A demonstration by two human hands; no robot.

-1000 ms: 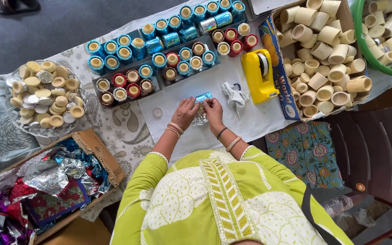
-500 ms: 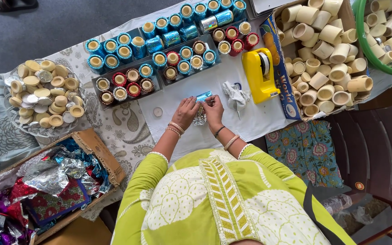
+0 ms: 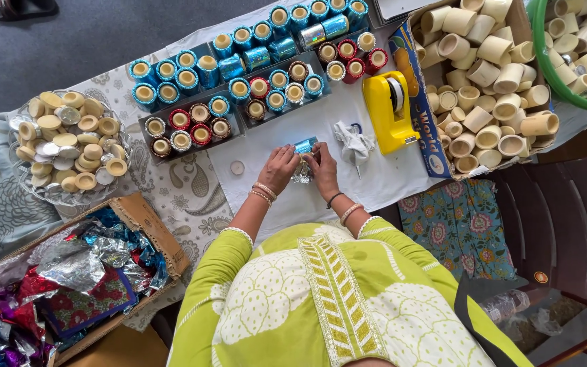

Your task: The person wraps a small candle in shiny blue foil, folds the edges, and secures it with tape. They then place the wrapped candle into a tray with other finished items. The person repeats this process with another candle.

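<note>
Head view: left hand (image 3: 278, 168) and right hand (image 3: 322, 170) are both pinching small blue foil-wrapped roll (image 3: 304, 145) for wrapping; yellow tape dispenser (image 3: 390, 111) sitting at 2 o'clock.

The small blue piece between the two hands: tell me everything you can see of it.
The small blue piece is a short roll wrapped in shiny blue foil, like the blue-covered rolls in the trays beyond it. It lies roughly on its side just above the white sheet, pinched between the left hand and the right hand. Crinkled silver foil hangs below it between the fingers. Its ends are hidden, so I cannot tell whether they are covered.
</note>
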